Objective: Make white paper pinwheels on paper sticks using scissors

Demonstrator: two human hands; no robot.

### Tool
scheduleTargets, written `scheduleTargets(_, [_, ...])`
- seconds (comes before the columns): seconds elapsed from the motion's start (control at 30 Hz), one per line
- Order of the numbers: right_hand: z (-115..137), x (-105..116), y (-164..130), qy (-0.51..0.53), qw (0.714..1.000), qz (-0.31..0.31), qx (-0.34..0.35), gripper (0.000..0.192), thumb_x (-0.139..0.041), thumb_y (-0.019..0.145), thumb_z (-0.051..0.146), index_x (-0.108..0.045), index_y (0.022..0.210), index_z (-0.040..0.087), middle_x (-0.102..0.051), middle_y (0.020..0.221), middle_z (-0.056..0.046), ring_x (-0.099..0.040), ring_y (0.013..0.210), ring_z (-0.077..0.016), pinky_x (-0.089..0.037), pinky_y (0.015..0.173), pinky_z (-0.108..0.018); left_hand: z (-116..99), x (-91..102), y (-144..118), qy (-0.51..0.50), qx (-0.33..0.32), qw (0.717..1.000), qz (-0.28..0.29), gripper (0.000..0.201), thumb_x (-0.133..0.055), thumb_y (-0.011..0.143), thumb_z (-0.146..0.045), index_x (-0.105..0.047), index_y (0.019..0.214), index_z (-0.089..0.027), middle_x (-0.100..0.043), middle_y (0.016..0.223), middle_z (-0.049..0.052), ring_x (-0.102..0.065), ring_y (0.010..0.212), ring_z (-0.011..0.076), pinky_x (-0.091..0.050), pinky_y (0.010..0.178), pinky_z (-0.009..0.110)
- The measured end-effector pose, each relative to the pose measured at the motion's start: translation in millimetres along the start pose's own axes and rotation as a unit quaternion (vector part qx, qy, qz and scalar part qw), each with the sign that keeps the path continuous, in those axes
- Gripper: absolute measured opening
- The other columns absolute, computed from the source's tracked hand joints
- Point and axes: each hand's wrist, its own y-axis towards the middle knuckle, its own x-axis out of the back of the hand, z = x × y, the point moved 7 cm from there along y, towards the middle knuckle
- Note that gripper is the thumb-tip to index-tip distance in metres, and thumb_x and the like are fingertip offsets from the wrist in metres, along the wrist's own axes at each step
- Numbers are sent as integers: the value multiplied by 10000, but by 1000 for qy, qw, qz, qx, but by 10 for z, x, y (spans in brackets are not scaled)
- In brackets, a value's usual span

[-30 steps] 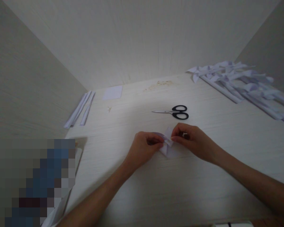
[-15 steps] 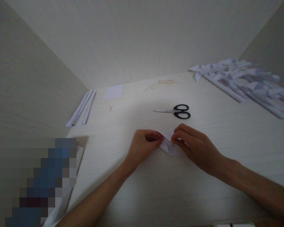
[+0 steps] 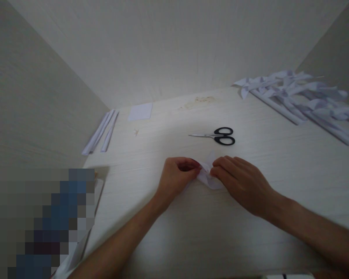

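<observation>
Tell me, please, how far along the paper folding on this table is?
Done: a pile of pinwheels lies far right. In hand: the left hand and right hand pinch one small folded paper on the table. Apparently left: three strips and a square sheet lie untouched; the scissors lie idle.

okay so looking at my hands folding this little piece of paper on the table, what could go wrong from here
1. Both hands, left hand and right hand, pinch the small folded paper in a tight spot; a hard tug might tear or crease it wrongly.
2. The scissors lie just beyond the paper; reaching forward could knock them.
</observation>
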Motion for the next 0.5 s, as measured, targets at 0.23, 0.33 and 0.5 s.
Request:
scheduleTargets(0.23, [-69,-60,-39,29,999,-11,-35,242,-430,847,134,-608,683,151,-604,738,-71,-492,603,-163,-369,561,-292,-6,27,-18,-12,-6,1000,-28,55,-617,570,-90,-636,573,-142,-673,616,4,-633,616,137,-513,639,239])
scheduleTargets(0.33, [-104,-120,-52,46,997,-8,-58,248,-425,857,162,-607,689,160,-602,738,-63,-501,607,-154,-377,577,-282,-2,23,-24,-6,-9,999,-35,54,-616,572,-92,-632,574,-144,-671,616,2,-633,616,139,-514,636,244])
scheduleTargets(0.5, [-145,-187,-44,103,990,0,-93,253,-413,862,195,-606,704,153,-596,730,-63,-525,630,-152,-414,605,-273,4,24,-19,-9,-6,999,-36,54,-622,571,-94,-636,591,-143,-671,619,3,-635,626,143,-514,646,250])
